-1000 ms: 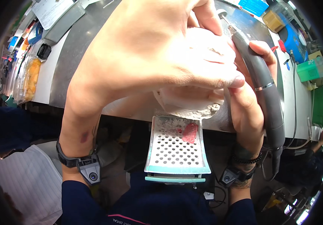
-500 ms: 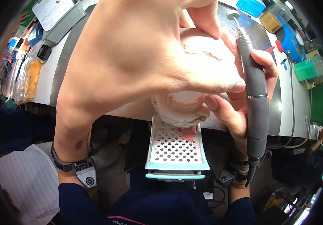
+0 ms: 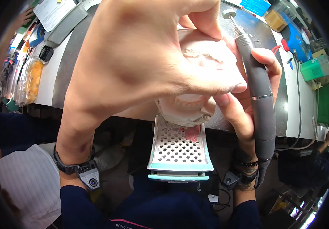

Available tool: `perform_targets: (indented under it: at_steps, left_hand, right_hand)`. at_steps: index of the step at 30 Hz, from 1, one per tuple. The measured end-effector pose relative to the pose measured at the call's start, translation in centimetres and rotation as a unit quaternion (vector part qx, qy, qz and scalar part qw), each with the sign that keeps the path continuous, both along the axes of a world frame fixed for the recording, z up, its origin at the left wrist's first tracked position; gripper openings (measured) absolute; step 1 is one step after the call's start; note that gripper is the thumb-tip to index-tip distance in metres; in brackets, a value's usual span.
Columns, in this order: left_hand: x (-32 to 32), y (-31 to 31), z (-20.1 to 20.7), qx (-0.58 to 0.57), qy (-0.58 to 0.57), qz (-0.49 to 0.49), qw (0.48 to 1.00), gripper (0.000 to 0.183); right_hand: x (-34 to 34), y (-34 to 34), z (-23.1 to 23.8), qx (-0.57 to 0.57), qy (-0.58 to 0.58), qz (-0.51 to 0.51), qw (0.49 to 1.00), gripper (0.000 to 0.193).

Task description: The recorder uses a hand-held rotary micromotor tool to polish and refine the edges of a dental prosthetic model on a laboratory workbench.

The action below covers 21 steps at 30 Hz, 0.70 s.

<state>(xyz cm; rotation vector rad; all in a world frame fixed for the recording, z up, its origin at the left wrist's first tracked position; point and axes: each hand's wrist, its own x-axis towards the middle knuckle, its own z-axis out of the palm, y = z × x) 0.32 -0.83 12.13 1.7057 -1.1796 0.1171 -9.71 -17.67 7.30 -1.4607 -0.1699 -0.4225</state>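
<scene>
Above the near edge of the table (image 3: 76,65), I have the plaster tooth model (image 3: 181,112), with the left hand (image 3: 141,61) arched over it, thumb and fingers gripping its sides. The right hand (image 3: 244,120) holds a dark pen-shaped power tool (image 3: 262,103) along its fingers, its thumb (image 3: 229,107) at the model's right side. The tool's small wheel (image 3: 228,14) points toward the far edge, apart from the plaster. To do this well, I would keep the squeeze even, since plaster could chip, and keep the wheel clear of the left fingertips. A pink scrap (image 3: 192,133) lies on the holed tray (image 3: 177,160) jutting from the near edge. Glare washes out the model's upper part; the left hand covers much of the rest, so I can't tell whether it is one piece or two, or whether the wheel is spinning.
</scene>
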Motion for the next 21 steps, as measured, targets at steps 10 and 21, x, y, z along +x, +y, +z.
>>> perform_targets:
  at_steps: [10,21]
  left_hand:
    - [0.1,-0.2,0.6,0.002,-0.006,0.007,1.0,0.042]
    - [-0.3,-0.9,2.3,-0.002,-0.044,0.022,0.999,0.042]
  right_hand:
    - [1.4,-2.1,-0.2,0.09,-0.11,-0.022,0.99,0.062]
    - [0.1,-2.5,-1.3,0.196,-0.236,0.159,0.938,0.019]
